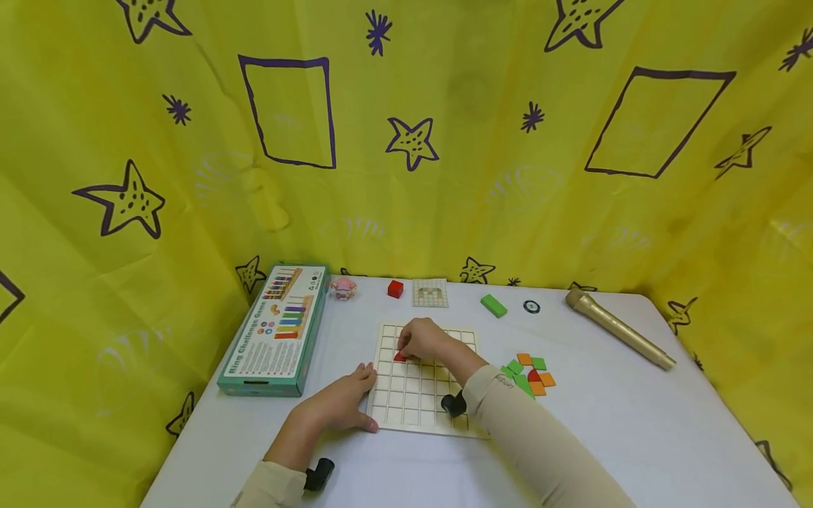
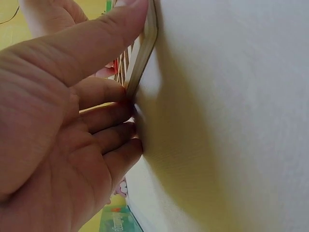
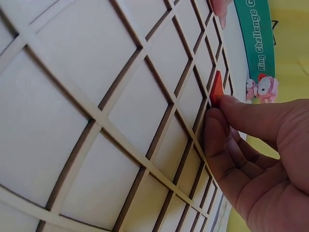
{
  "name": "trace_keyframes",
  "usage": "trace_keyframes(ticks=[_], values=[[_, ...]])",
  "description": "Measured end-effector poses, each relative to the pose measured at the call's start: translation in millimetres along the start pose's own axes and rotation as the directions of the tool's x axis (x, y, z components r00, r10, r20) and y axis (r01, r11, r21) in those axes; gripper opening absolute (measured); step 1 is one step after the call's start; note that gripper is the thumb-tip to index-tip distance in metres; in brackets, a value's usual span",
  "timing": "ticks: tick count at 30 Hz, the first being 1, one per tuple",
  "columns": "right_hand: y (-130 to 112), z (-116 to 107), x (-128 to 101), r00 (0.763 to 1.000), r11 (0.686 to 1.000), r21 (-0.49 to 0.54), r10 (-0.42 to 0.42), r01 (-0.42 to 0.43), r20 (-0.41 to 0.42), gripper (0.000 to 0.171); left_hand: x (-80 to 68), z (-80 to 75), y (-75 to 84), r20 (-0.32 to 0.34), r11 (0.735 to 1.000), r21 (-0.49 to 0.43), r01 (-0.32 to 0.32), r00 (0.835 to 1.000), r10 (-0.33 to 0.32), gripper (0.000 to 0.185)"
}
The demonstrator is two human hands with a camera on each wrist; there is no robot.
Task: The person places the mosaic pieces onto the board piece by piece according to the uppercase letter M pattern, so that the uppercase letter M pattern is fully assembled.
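A: While we've got the red tile pinched in our right hand, fingertips curled on its edge, it's sitting tilted over a cell in the upper left of the grid board.

B: Yep, and our left hand lies flat, fingers straight, pressing the board's left edge. We'd guess the tile's light, stiff and thin, so we grab it by the edges. Spare green and orange tiles lie right of the board.
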State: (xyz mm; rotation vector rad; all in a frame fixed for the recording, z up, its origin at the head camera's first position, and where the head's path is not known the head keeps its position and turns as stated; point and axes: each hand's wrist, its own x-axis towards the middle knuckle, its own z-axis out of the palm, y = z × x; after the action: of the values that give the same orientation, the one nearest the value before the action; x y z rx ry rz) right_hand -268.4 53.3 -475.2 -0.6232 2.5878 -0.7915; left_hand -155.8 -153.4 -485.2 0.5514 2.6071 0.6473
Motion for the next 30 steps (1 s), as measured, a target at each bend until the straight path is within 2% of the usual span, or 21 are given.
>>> trace_keyframes(ticks=[10, 15, 19, 27, 30], values=[[7.2, -0.2, -6.8, 1.000, 0.996, 0.094, 0.005, -0.006, 0.005, 0.004, -0.6, 1.8, -0.2, -0.002, 1.000, -0.011, -0.002, 1.000, 0.002, 0.100], [8.3, -4.3, -12.6, 1.000, 0.995, 0.104, -0.013, 0.011, 0.012, 0.003, -3.8, 1.9, -0.3, -0.002, 1.000, -0.017, -0.002, 1.000, 0.002, 0.099], [12.1, -11.6, -18.1, 0.999, 0.995, 0.091, -0.030, 0.032, -0.013, 0.004, -3.8, 1.4, 0.6, -0.001, 1.000, -0.030, 0.004, 1.000, -0.004, 0.099], [24.0, -31.7, -29.8, 0.999, 0.992, 0.128, 0.000, 0.005, -0.037, 0.008, -3.8, 1.6, 0.1, -0.008, 0.999, -0.035, -0.028, 1.000, 0.028, 0.099], [27.4, -41.4, -35.9, 0.999, 0.993, 0.121, -0.003, 0.008, -0.043, 0.009, -2.2, 1.5, -0.9, -0.011, 0.999, -0.028, -0.015, 1.000, 0.015, 0.100]])
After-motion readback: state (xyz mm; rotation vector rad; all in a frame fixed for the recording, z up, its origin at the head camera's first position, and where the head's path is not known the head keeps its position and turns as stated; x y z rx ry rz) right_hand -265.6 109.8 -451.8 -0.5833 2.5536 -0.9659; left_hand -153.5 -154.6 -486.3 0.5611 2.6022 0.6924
